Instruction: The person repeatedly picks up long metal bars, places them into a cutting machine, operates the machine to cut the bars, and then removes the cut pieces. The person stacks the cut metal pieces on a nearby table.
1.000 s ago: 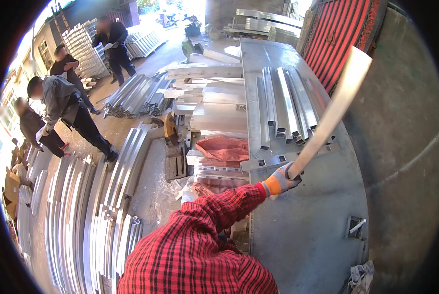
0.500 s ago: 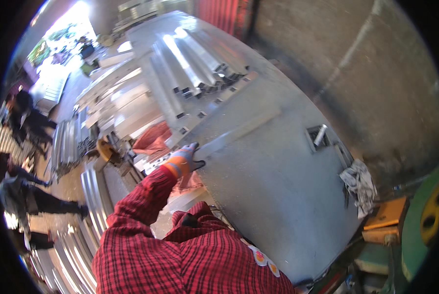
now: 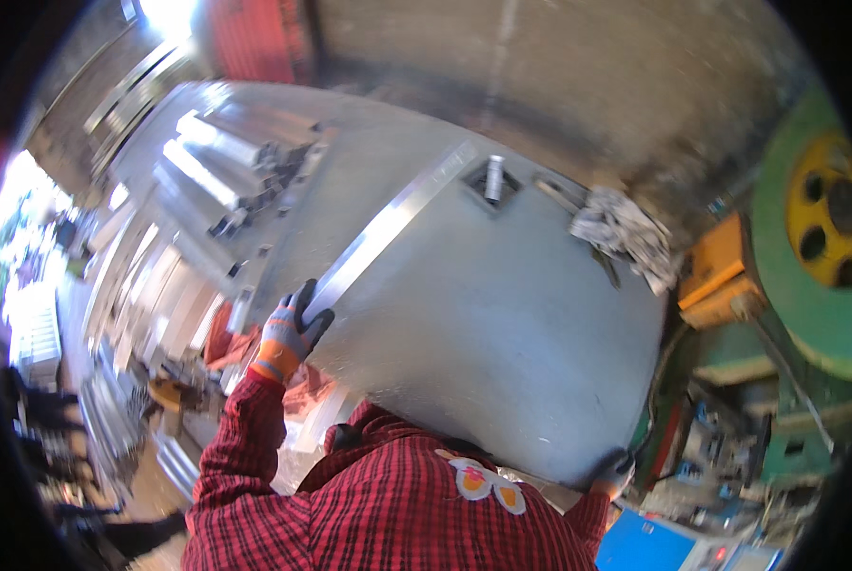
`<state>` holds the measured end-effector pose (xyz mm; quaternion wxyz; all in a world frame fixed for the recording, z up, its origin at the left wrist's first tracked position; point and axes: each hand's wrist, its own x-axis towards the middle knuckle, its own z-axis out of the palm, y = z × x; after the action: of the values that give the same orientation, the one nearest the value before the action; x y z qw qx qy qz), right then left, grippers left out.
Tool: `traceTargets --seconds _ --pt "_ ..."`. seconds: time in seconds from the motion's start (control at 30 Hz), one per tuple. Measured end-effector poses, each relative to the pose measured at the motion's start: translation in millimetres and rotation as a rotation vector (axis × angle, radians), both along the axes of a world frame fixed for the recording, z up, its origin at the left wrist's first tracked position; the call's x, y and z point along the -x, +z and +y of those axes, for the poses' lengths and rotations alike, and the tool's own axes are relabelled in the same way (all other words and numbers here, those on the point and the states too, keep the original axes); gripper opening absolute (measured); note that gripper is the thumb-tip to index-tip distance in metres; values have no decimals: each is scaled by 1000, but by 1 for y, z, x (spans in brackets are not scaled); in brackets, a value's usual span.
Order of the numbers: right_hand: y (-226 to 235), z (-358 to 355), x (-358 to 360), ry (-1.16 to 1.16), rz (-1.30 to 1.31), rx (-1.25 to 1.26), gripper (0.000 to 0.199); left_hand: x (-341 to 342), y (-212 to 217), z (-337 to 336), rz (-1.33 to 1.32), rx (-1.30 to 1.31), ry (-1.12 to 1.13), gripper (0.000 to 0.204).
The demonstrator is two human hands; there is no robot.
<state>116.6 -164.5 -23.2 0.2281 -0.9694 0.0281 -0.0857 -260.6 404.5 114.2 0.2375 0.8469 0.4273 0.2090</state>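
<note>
A long, straight, silvery metal bar (image 3: 378, 240) lies aslant on the grey metal-topped table (image 3: 445, 352). My left hand (image 3: 291, 335), in a grey and orange glove with dark fingertips, is closed on its near end, thumb on one side and fingers on the other. At the table's near right corner is my right hand (image 3: 613, 473), also gloved with dark fingertips. It is against the table edge; its fingers are small and blurred, so their grip cannot be made out.
Cut metal tubes (image 3: 221, 157) lie stacked at the table's far left. Towards the far edge are a silvery cylinder (image 3: 494, 179) on a dark square piece and a crumpled rag (image 3: 621, 233). A green machine with a yellow wheel (image 3: 825, 209) stands right, a blue box (image 3: 645, 544) below it.
My view has swung to the right, bringing more of the green machine into sight. My right hand has come into view at the table corner. My left hand remains at the bar's near end.
</note>
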Motion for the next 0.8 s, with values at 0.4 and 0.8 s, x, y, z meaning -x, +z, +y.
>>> traceTargets --seconds 0.4,0.8 --pt "31 17 55 85 -217 -564 27 -118 -4 -29 164 -464 -393 65" --pt "146 87 60 430 -297 -594 32 -193 -12 -60 149 -223 -692 69"
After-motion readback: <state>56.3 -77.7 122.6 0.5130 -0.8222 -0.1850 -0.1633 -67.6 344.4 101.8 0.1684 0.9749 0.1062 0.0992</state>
